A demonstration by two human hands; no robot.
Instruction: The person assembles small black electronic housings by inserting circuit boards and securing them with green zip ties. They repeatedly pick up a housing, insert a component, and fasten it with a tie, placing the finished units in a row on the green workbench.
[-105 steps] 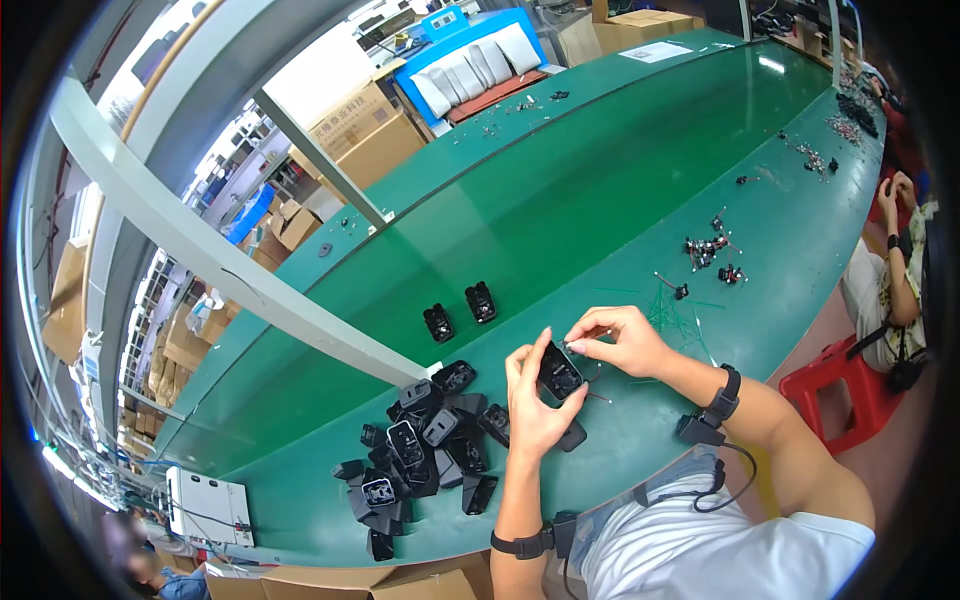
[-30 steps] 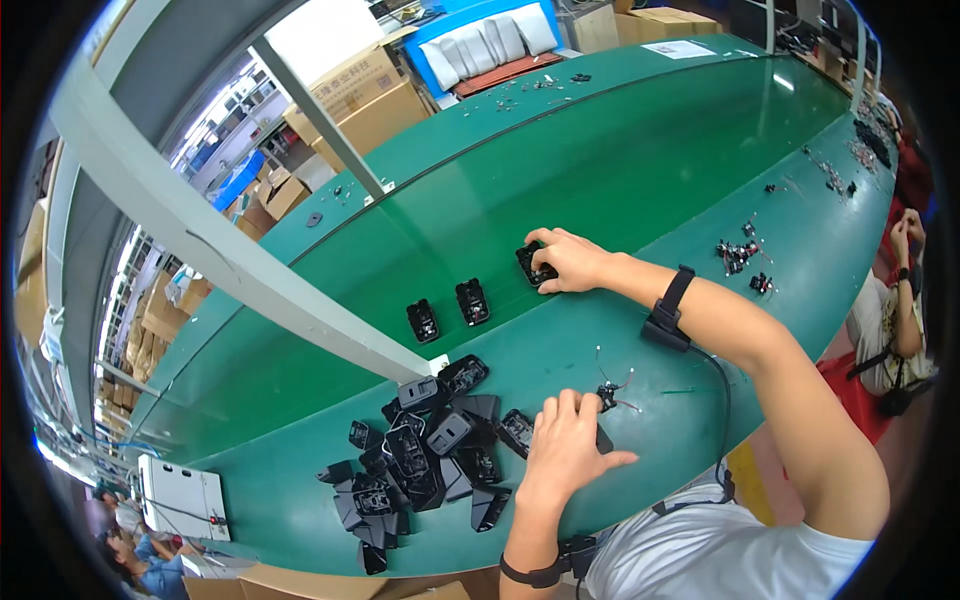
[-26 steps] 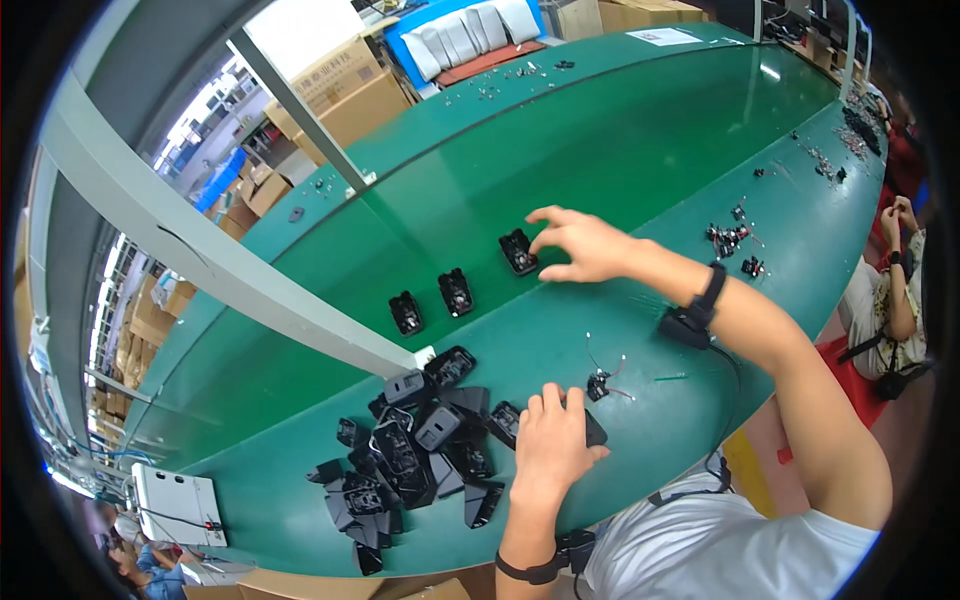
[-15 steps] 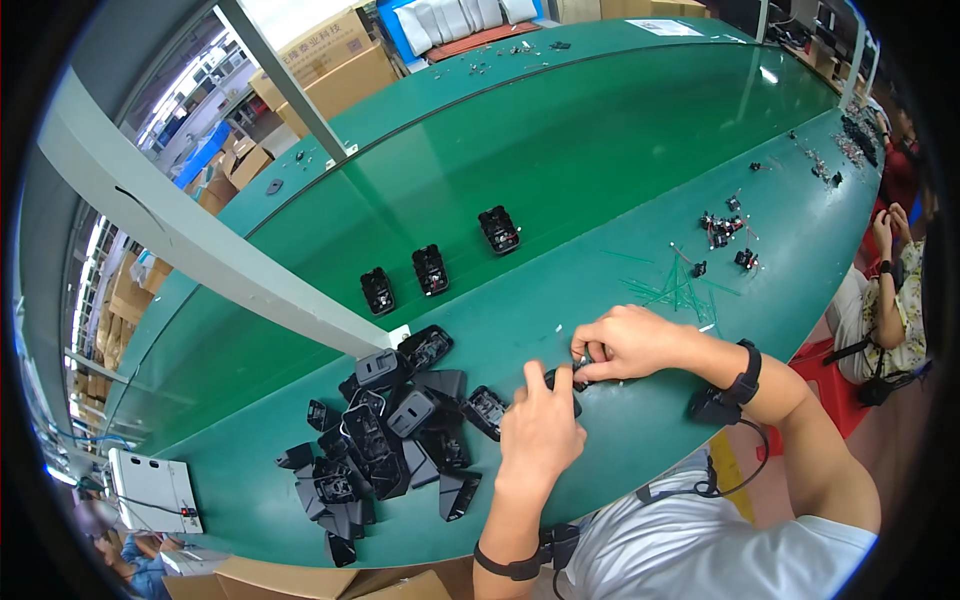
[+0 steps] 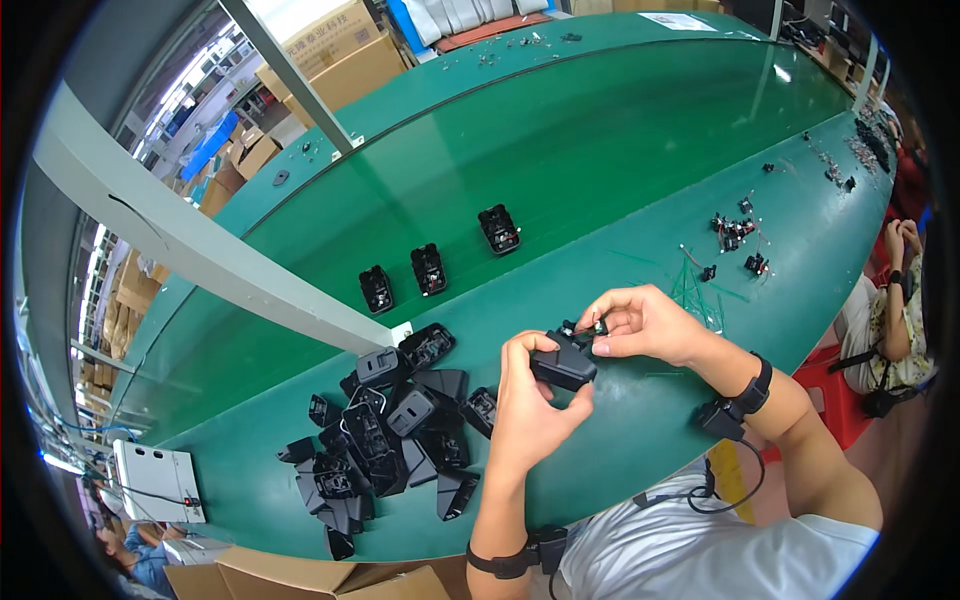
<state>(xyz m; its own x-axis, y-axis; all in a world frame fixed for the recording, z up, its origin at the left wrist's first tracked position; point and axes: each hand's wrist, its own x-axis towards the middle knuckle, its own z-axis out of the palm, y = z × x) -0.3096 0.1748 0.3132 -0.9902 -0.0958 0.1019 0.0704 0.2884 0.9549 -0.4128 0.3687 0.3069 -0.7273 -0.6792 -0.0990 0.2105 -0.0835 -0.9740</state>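
At far left, a white box-shaped unit stands on the dark green bench. A pale grey post slants down to a foot on the bench. Below this foot lies a heap of black casings, turned in various directions, some showing their hollow insides and others their smooth backs; one open casing lies at its right edge, just beside the left hand. Beyond the heap, three open black casings rest apart in a row on the bright green strip, cavities upward. At centre, the left hand grips a tilted black casing between thumb and fingers, above the bench, its smooth outer side in view. Immediately right, the right hand, thumb and fingertips closed together, pinches a small dark wired part at the casing's upper edge; whether the two touch cannot be told. Farther right lie thin green strands, then a cluster of small black wired parts. At far right, a co-worker sits on a red stool.
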